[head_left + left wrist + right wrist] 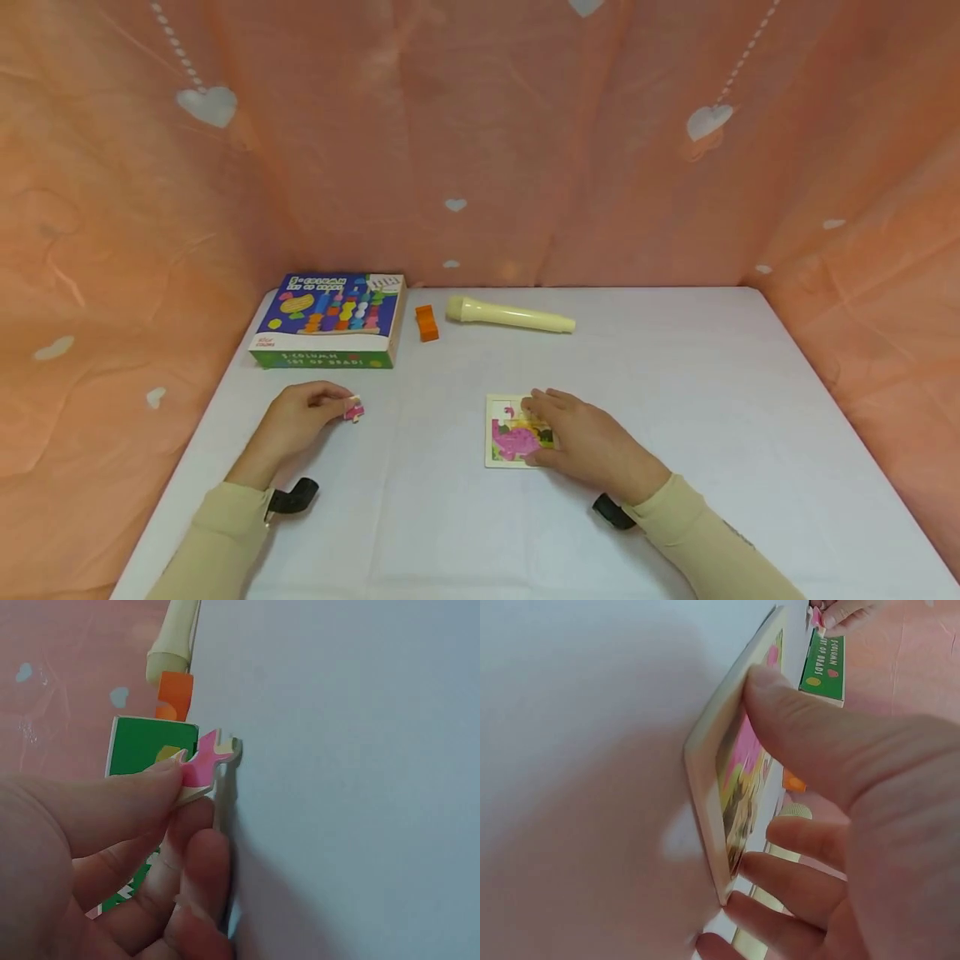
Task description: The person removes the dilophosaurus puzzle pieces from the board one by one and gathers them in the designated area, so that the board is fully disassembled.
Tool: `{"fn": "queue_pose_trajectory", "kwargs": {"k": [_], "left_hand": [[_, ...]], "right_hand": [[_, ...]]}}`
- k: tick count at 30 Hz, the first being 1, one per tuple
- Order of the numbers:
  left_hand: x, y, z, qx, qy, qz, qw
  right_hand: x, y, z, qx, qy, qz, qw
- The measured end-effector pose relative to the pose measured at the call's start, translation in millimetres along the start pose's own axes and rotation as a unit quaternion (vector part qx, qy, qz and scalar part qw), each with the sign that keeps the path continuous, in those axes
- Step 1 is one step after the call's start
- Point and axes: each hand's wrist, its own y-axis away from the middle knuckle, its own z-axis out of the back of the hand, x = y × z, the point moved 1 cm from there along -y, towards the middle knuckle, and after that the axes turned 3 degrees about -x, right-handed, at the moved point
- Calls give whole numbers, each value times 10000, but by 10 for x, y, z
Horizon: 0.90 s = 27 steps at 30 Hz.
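My left hand point(300, 417) pinches a small pink-and-white jigsaw piece point(354, 408) between thumb and fingers, just above the table. In the left wrist view the knobbed outline of the piece point(201, 765) shows clearly. To the right, a square jigsaw puzzle point(513, 446) with a pink animal picture and a pale frame lies on the table. My right hand point(588, 442) holds it, thumb on the near rim and fingertips around the far right corner. A blank spot shows in its upper left; the hand hides part of its right side.
A bead-set box point(330, 321) stands at the back left. Beside it are an orange block point(427, 323) and a cream stick-like object point(510, 315) with a wider end. The white table point(675, 358) ends at a peach curtain point(510, 142) printed with hearts.
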Motion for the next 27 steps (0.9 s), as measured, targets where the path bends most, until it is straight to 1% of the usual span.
{"fn": "queue_pose_trajectory", "kwargs": {"k": [4, 7, 10, 13, 17, 19, 21, 23, 25, 27], "left_hand": [[30, -9, -16, -47, -129, 74, 9999], [30, -7, -28, -111, -301, 101, 9994], [25, -12, -38, -159, -434, 134, 9988], [16, -21, -49, -152, -450, 160, 9987], [11, -26, -41, -139, -499, 61, 9986], [-13, -17, -40, -141, -523, 32, 9985], [-66, -1, -56, -168, -546, -69, 9983], [-160, 22, -109, -182, -524, -185, 9983], [-290, 34, -200, -168, -474, -417, 9979], [-451, 33, -337, -103, -448, -731, 9963]], "right_hand": [[-55, 30, 9, -5, -42, -138, 9999], [-113, 61, 37, -56, 44, -226, 9997], [-165, 95, 57, -46, 102, -243, 9996], [-196, 117, 61, 13, 66, -242, 9997], [-200, 123, 70, 34, 59, -228, 9997], [-195, 128, 72, 31, 60, -251, 9997], [-191, 132, 68, 49, 35, -274, 9996], [-188, 137, 60, 78, 38, -274, 9996], [-185, 137, 57, 108, 47, -268, 9996], [-182, 131, 62, 121, 62, -259, 9996]]}}
